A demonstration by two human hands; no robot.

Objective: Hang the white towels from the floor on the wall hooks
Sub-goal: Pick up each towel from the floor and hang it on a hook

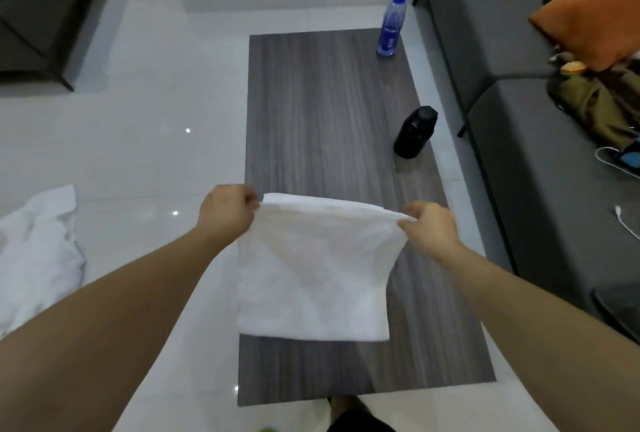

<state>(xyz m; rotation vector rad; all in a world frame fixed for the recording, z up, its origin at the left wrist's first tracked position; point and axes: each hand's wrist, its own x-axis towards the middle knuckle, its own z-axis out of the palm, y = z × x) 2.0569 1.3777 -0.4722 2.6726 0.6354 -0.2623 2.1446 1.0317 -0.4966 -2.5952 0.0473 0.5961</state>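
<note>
A white towel (315, 269) hangs doubled over in the air above the near half of a dark wood-grain table (322, 113). My left hand (227, 211) pinches its top left corner. My right hand (427, 223) pinches its top right corner, and the top edge is stretched between the two hands. A second white towel (36, 255) lies crumpled on the shiny white tile floor at the left edge. No wall hooks are in view.
On the table's right side stand a clear water bottle with a blue cap (391, 24) and a black bottle (414, 132). A grey sofa (512, 140) runs along the right with an orange cushion (595, 12), clothes and cables. A dark cabinet (34, 16) stands at the far left.
</note>
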